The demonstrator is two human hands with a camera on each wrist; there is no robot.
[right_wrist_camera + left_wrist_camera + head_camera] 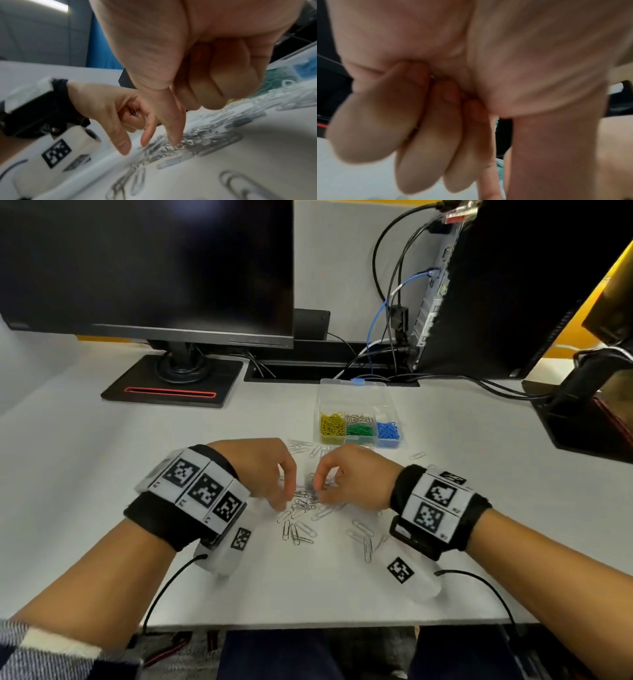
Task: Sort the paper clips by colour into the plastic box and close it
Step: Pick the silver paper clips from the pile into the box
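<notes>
A heap of silver and white paper clips (301, 505) lies mid-table, with strays (363, 537) around it. My left hand (284, 501) hovers over the heap. Its curled fingers (426, 135) hold silver clips (134, 111) against the palm, while thumb and forefinger point down. My right hand (317, 489) faces it from the right. Its thumb and forefinger pinch at silver clips (184, 143) on top of the heap, and its other fingers are curled in. The clear plastic box (388, 444) stands behind, lid (354, 393) raised, holding yellow (332, 424), silver (359, 418), green (360, 430) and blue (388, 430) clips in separate compartments.
A monitor on a black stand (171, 378) fills the back left. A computer tower (496, 285) with cables (376, 361) stands at the back right, and a dark block (589, 412) sits at the far right. The table's front edge (308, 623) is close to my body.
</notes>
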